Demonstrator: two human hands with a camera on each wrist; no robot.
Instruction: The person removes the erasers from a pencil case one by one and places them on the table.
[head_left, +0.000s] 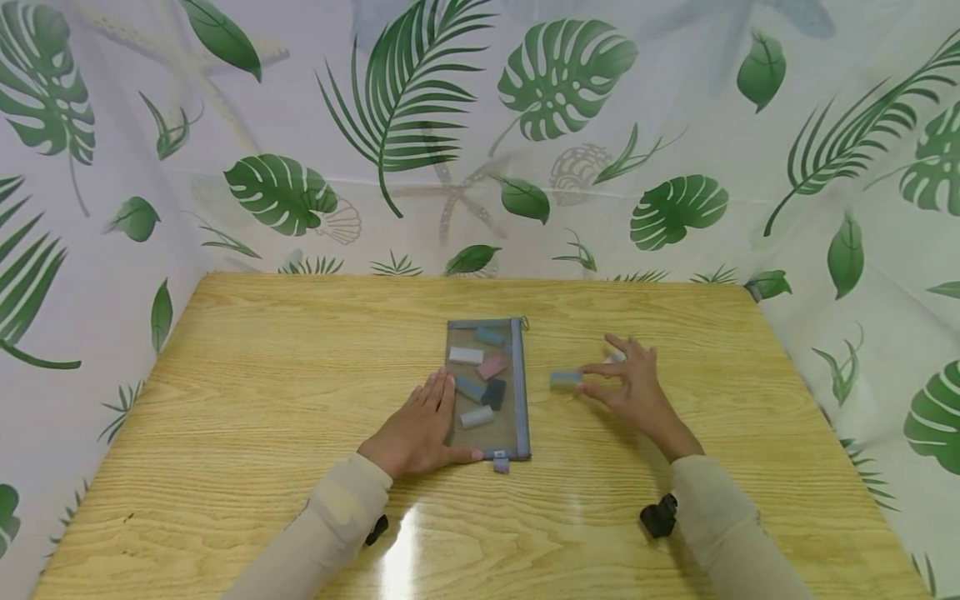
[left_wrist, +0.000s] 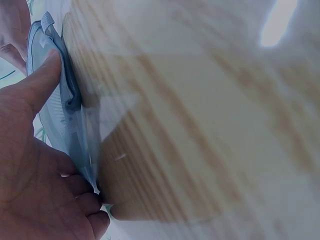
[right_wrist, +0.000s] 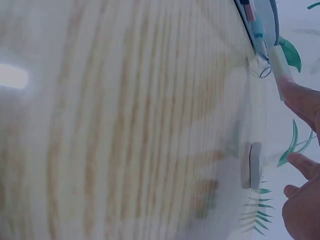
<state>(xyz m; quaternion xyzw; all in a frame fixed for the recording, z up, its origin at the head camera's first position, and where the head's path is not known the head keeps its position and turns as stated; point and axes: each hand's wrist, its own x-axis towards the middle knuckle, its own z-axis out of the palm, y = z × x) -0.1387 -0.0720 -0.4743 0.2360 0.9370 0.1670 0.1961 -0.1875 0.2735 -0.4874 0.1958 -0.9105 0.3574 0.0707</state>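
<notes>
A grey zip pouch [head_left: 510, 429] with a see-through front lies flat on the table, its zip [head_left: 519, 383] along the right side. Several small blocks show inside, among them a white block [head_left: 466, 356], a pink block [head_left: 492, 367] and a dark block [head_left: 493, 394]. My left hand [head_left: 420, 429] rests along the pouch's left edge, fingers straight and thumb on the bottom border. To the right of the pouch, my right hand [head_left: 636, 387] pinches a light blue-grey block [head_left: 564, 380] between thumb and fingertips. Another whitish block [right_wrist: 255, 165] lies on the table, partly hidden by that hand in the head view.
The wooden table [head_left: 262, 358] reaches back to a leaf-patterned cloth [head_left: 450, 225] that hangs on the far side and both flanks. Black devices [head_left: 659, 517] sit at the wrists. A small tab [head_left: 501, 465] sticks out of the pouch's near end.
</notes>
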